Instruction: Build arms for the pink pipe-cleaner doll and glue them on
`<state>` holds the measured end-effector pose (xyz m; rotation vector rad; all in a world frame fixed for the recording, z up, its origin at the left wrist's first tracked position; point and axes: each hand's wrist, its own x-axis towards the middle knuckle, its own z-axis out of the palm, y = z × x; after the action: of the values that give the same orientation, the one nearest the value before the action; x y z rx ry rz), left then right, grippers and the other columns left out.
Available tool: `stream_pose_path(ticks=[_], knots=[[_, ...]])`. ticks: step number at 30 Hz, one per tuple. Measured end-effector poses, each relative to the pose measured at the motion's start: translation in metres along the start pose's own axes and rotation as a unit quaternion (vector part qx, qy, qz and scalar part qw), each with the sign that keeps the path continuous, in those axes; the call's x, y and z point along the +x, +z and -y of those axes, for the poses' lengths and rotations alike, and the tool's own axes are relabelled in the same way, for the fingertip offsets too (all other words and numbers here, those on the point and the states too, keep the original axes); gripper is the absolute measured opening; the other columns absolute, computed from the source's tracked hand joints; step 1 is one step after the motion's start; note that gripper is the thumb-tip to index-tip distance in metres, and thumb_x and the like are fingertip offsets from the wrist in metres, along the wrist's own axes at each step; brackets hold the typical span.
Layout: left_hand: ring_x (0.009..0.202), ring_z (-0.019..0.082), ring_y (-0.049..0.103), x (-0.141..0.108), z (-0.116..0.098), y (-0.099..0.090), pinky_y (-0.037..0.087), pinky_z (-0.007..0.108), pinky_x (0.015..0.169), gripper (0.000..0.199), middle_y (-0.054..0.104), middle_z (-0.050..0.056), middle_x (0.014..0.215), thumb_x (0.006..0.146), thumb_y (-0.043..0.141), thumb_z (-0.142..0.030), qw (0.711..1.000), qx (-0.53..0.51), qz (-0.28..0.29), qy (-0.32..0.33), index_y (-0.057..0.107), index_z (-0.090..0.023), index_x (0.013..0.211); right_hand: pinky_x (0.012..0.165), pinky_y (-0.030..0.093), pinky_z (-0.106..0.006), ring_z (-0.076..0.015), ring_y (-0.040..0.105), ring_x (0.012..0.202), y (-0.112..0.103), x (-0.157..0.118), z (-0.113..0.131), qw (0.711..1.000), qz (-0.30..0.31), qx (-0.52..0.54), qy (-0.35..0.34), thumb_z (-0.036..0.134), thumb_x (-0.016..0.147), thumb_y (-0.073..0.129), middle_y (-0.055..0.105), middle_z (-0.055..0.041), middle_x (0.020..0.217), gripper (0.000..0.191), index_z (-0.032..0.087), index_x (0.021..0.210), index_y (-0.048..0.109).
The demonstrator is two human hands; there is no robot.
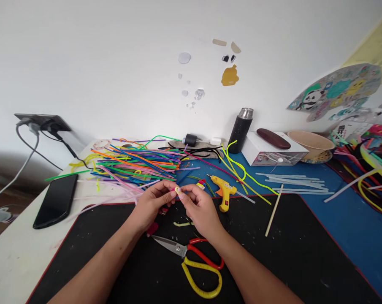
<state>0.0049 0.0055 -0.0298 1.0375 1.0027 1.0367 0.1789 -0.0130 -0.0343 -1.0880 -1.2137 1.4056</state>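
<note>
Between the fingertips of both hands is a small pale yellow piece of pipe cleaner (177, 191), mostly covered by the fingers. My left hand (154, 202) pinches it from the left, my right hand (199, 207) from the right. Below the hands lie scissors (181, 250) with one red and one yellow handle, blades pointing left. A short light-green pipe cleaner piece (182, 224) rests on the black mat (241, 253). Beside the left wrist is a red fuzzy piece (153, 228). Just right of my right hand sits a yellow glue gun (224, 190).
Behind the hands spreads a pile of colourful pipe cleaners (140, 162). A phone (56, 200) lies at left. Glue sticks (298, 183), a wooden stick (274, 211), a black bottle (240, 130), a white box (273, 152) and a bowl (311, 141) are at right.
</note>
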Motion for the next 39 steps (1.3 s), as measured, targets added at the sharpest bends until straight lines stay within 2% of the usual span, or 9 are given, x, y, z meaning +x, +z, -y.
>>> stream_pose_path(ticks=[6, 12, 30, 33, 39], knots=[[0.066, 0.015, 0.055, 0.002, 0.0, 0.0, 0.042, 0.024, 0.058, 0.035, 0.066, 0.002, 0.075, 0.072, 0.092, -0.045, 0.999, -0.032, -0.016, -0.007, 0.078, -0.02, 0.092, 0.044, 0.026, -0.023, -0.01, 0.036, 0.049, -0.001, -0.001, 0.002, 1.0, 0.01, -0.02, -0.004, 0.052, 0.092, 0.071, 0.044, 0.0076, 0.06, 0.036, 0.02, 0.107, 0.07], [0.066, 0.014, 0.054, 0.001, 0.0, 0.0, 0.042, 0.024, 0.059, 0.03, 0.066, 0.001, 0.075, 0.075, 0.091, -0.042, 0.999, -0.03, -0.008, -0.007, 0.078, -0.02, 0.092, 0.044, 0.022, -0.023, -0.0084, 0.028, 0.047, 0.0, 0.0, -0.004, 1.0, 0.013, 0.024, -0.002, 0.058, 0.094, 0.068, 0.043, 0.008, 0.061, 0.04, 0.02, 0.105, 0.069], [0.063, 0.014, 0.052, 0.0, 0.001, -0.002, 0.036, 0.023, 0.055, 0.032, 0.065, 0.0, 0.073, 0.075, 0.091, -0.043, 0.999, -0.033, -0.007, -0.022, 0.078, -0.022, 0.094, 0.043, 0.023, -0.023, -0.0094, 0.031, 0.047, -0.001, 0.0, -0.006, 1.0, 0.011, -0.004, -0.003, 0.054, 0.094, 0.068, 0.041, 0.0085, 0.059, 0.036, 0.021, 0.107, 0.07], [0.065, 0.014, 0.054, 0.001, -0.001, -0.003, 0.04, 0.024, 0.058, 0.032, 0.067, 0.001, 0.075, 0.074, 0.092, -0.044, 0.999, -0.03, -0.023, 0.0, 0.079, -0.021, 0.092, 0.044, 0.023, -0.023, -0.0097, 0.031, 0.047, -0.001, 0.0, -0.003, 1.0, 0.015, -0.016, 0.0, 0.052, 0.094, 0.069, 0.039, 0.009, 0.058, 0.034, 0.021, 0.107, 0.07], [0.077, 0.018, 0.059, 0.006, -0.012, -0.016, 0.046, 0.028, 0.069, 0.034, 0.074, 0.004, 0.09, 0.077, 0.088, -0.049, 0.986, 0.074, -0.112, 0.101, 0.083, -0.022, 0.098, 0.044, 0.026, -0.024, -0.0108, 0.033, 0.048, -0.003, -0.001, 0.0, 0.999, 0.002, -0.045, -0.014, 0.053, 0.095, 0.067, 0.035, 0.0085, 0.06, 0.034, 0.02, 0.106, 0.071]])
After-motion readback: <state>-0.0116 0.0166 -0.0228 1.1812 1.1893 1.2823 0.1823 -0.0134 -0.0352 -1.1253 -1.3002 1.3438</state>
